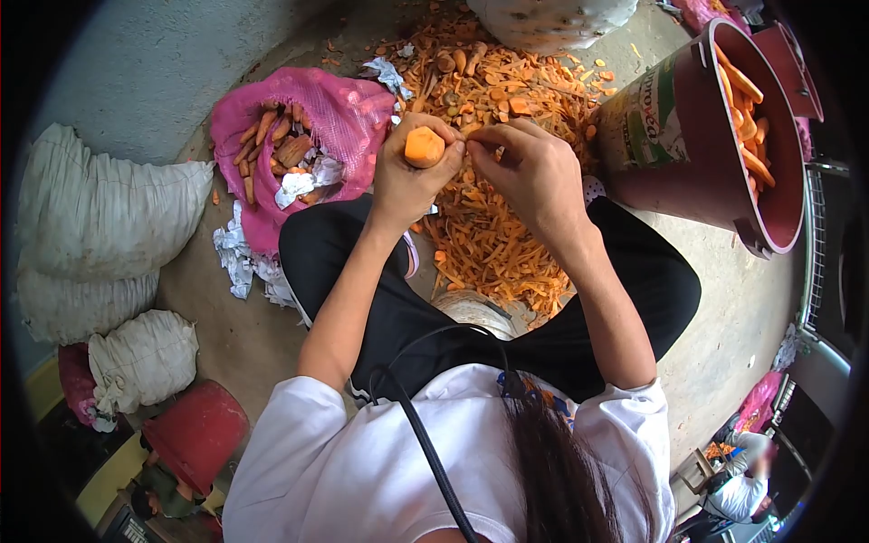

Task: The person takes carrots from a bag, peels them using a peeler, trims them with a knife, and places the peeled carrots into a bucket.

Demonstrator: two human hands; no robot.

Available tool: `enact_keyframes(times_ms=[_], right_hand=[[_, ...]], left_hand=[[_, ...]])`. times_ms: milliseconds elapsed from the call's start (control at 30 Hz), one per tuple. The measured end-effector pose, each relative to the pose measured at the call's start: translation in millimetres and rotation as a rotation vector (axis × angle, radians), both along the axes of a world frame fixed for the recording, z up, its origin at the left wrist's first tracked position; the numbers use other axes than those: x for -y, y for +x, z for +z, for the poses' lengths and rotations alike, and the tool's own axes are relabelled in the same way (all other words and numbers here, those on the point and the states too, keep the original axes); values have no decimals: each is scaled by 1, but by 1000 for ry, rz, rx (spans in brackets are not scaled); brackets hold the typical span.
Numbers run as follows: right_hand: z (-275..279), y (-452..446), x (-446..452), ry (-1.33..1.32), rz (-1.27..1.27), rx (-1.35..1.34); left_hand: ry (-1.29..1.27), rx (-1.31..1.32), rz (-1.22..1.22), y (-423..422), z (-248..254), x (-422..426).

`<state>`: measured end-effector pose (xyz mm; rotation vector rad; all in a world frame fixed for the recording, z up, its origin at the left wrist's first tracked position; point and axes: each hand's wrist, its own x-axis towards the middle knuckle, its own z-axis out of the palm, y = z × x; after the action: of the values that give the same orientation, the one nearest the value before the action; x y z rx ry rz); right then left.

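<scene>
My left hand point(400, 185) is wrapped round a carrot point(424, 147); its bright orange, flat-cut end faces up towards me. Close beside it, my right hand point(536, 172) is closed in a pinch, its fingertips almost meeting the left thumb. Whatever those fingers hold, if anything, is too small or hidden to name. Under both hands spreads a large heap of orange carrot peelings point(493, 240) with some cut ends among them. To the left, a pink mesh sack point(348, 118) lies with its mouth spread, showing unpeeled carrots point(281, 145) and crumpled white paper.
At the right stands a tall dark-red bucket point(706, 204) holding peeled carrots point(747, 127). White sacks point(109, 213) are stacked by the left wall, and another bulky white sack point(557, 20) sits beyond the heap. A red bucket point(195, 430) is at lower left. Another person point(738, 493) sits at lower right.
</scene>
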<state>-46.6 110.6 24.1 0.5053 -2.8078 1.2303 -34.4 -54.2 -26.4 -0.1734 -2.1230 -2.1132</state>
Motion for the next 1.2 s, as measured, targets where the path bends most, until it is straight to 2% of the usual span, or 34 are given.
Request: enact_keyframes(times_ms=[133,400,600,733,833,933,1000,1067,1200], right_hand=[[-1,-3,-3,80,27,-5],[-10,-9,-6,79,56,-11],[-19,-9,-4,18,17,-72],[-28,-11,-5,-56,4,-61],[-25,-10,-8,-326,-44,313],[-39,-13,-13,-658,-126,485],[-37,-13,-18,-614,-128,477],[-34,-13,-21,-533,-134,463],[-37,-13,-23,-543,-152,450]], left_hand=[[-162,-55,0,2,-4,-1],[-307,-131,-41,3,-3,-2],[-179,-23,-18,3,-2,-4],[-169,-55,-38,2,-4,-4],[-57,9,-35,2,-4,-6],[35,46,-43,3,2,-4],[149,71,-61,4,3,-4],[157,76,-70,3,2,-2],[172,62,-69,3,3,-1]])
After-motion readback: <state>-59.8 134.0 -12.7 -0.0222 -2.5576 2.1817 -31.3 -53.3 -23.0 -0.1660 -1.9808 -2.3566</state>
